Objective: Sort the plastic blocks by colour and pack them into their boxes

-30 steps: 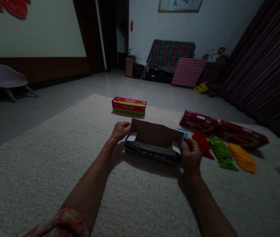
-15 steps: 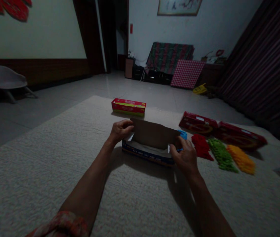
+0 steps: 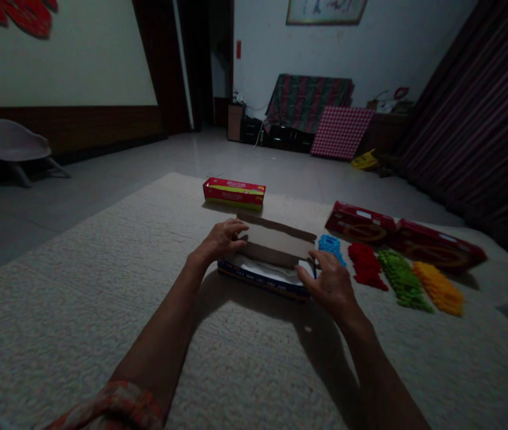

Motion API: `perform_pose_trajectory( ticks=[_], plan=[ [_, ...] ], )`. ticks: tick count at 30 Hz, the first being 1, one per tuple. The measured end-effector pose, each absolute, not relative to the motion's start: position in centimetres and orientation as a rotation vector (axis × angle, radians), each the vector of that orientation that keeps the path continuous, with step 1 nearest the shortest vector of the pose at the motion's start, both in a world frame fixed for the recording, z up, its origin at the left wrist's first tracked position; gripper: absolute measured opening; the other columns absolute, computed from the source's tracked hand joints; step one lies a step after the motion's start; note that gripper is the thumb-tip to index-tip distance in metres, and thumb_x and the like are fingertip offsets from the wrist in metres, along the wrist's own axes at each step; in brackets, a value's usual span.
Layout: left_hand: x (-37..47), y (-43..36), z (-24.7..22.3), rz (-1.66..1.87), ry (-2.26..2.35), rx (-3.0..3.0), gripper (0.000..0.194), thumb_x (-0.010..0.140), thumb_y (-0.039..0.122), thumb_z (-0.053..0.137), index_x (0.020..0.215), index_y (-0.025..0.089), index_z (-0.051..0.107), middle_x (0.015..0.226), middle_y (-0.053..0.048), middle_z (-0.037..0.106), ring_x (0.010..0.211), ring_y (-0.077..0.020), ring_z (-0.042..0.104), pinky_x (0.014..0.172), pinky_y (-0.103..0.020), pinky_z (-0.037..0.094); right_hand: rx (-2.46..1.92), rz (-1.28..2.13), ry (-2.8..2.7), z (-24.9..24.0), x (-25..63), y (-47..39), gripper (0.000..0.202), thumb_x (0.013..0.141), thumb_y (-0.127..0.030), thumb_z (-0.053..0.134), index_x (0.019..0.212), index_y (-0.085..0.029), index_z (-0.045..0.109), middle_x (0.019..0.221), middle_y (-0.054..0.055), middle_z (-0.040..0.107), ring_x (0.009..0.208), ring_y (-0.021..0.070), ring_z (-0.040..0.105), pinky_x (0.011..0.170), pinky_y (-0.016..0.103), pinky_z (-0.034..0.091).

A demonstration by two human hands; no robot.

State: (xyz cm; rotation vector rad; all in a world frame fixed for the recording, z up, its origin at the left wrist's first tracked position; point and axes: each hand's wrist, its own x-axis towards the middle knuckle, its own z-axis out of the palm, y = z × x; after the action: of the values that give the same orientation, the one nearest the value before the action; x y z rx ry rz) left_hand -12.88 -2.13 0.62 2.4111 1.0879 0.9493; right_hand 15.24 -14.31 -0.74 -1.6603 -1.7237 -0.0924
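A dark blue cardboard box (image 3: 260,283) lies long side toward me on the quilted mat, its lid (image 3: 278,234) raised at the back and showing the plain brown inside. Something white lines the opening. My left hand (image 3: 223,240) is closed at the left end of the box, thumb and fingers on the cardboard by the lid's edge. At the right end, my right hand (image 3: 331,280) grips a small side flap (image 3: 306,266) between thumb and fingers. Its fingertips partly hide that corner.
Behind the box stands a red and yellow carton (image 3: 234,193). To the right lie piles of blue (image 3: 331,248), red (image 3: 365,266), green (image 3: 402,279) and orange pieces (image 3: 437,288). Two dark red boxes (image 3: 361,223) stand behind them. A small chair (image 3: 12,143) is at far left.
The lid has folded further back, with creases now showing across its inner side. My right hand has shifted a little left and down, uncovering more of the blue pile.
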Motion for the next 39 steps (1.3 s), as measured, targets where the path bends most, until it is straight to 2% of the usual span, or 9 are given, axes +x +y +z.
perform_pose_trajectory(
  ticks=[5,9,13,17,22,27,30,34,39],
  plan=[
    [-12.6,-2.7,1.1,0.740,1.264,2.607,0.041,0.072,0.017,0.077,0.113,0.022,0.073,0.120,-0.010,0.070,0.107,-0.0255,0.066,0.097,-0.042,0.053,-1.802,-0.099,-1.771,-0.1,14.2,-14.3,0.036,0.079,-0.045,0.069,0.099,-0.015,0.071,0.098,0.019,0.071,0.096,0.0338,0.066,0.088,0.048,0.052],
    [-12.6,-3.1,1.6,0.681,1.279,2.622,0.045,0.073,0.013,0.072,0.117,0.023,0.071,0.123,-0.009,0.070,0.113,-0.0254,0.064,0.102,-0.042,0.051,-1.836,-0.106,-1.823,0.5,13.7,-14.4,0.032,0.078,-0.039,0.069,0.099,-0.015,0.071,0.096,0.019,0.071,0.096,0.0346,0.066,0.089,0.049,0.051],
    [-12.8,-3.6,2.6,0.679,1.252,2.587,0.046,0.073,0.010,0.066,0.119,0.015,0.071,0.121,-0.013,0.070,0.111,-0.0253,0.065,0.100,-0.040,0.051,-1.841,-0.024,-1.786,1.6,13.9,-14.9,0.029,0.083,-0.034,0.061,0.102,-0.016,0.072,0.096,0.018,0.074,0.087,0.0304,0.068,0.080,0.042,0.053],
    [-13.1,-3.7,3.0,0.749,1.252,2.511,0.043,0.075,0.012,0.061,0.116,0.017,0.072,0.113,-0.010,0.073,0.099,-0.0218,0.069,0.090,-0.036,0.054,-1.903,0.086,-1.742,3.0,14.8,-15.5,0.033,0.087,-0.031,0.051,0.107,-0.017,0.073,0.089,0.012,0.076,0.074,0.0243,0.069,0.069,0.034,0.051],
    [-14.3,-3.3,3.1,0.865,1.268,2.410,0.041,0.074,0.007,0.052,0.105,0.018,0.077,0.108,-0.007,0.076,0.094,-0.0182,0.070,0.081,-0.029,0.055,-1.888,0.044,-1.782,2.8,16.8,-15.4,0.040,0.088,-0.024,0.043,0.112,-0.015,0.073,0.097,0.014,0.077,0.082,0.0250,0.071,0.073,0.033,0.052],
    [-16.4,-2.4,2.7,0.903,1.350,2.420,0.039,0.068,0.002,0.053,0.093,0.018,0.078,0.099,-0.005,0.077,0.083,-0.0158,0.070,0.079,-0.027,0.055,-1.881,-0.141,-1.806,1.0,18.5,-15.0,0.034,0.081,-0.020,0.051,0.105,-0.016,0.074,0.103,0.015,0.073,0.092,0.0276,0.068,0.083,0.037,0.052],
    [-16.5,-2.1,2.2,0.845,1.383,2.514,0.036,0.067,0.000,0.057,0.089,0.019,0.078,0.105,-0.007,0.076,0.087,-0.0181,0.069,0.084,-0.031,0.055,-1.876,-0.276,-1.842,0.5,18.3,-15.0,0.026,0.079,-0.022,0.058,0.098,-0.017,0.074,0.100,0.016,0.068,0.094,0.0304,0.063,0.081,0.040,0.050],
    [-15.3,-2.0,1.8,0.849,1.395,2.643,0.033,0.070,-0.001,0.060,0.086,0.022,0.078,0.108,-0.007,0.075,0.101,-0.0229,0.067,0.095,-0.039,0.053,-1.879,-0.288,-1.898,0.6,17.2,-15.2,0.017,0.084,-0.020,0.056,0.090,-0.020,0.072,0.087,0.011,0.066,0.081,0.0255,0.061,0.071,0.036,0.046],
    [-14.3,-2.3,1.5,0.756,1.399,2.669,0.027,0.075,0.005,0.063,0.091,0.022,0.077,0.105,-0.008,0.074,0.099,-0.0224,0.066,0.092,-0.036,0.052,-1.912,-0.216,-1.852,0.4,15.7,-15.2,0.012,0.088,-0.028,0.058,0.085,-0.021,0.068,0.080,0.009,0.063,0.070,0.0231,0.058,0.061,0.033,0.041]
  ],
)
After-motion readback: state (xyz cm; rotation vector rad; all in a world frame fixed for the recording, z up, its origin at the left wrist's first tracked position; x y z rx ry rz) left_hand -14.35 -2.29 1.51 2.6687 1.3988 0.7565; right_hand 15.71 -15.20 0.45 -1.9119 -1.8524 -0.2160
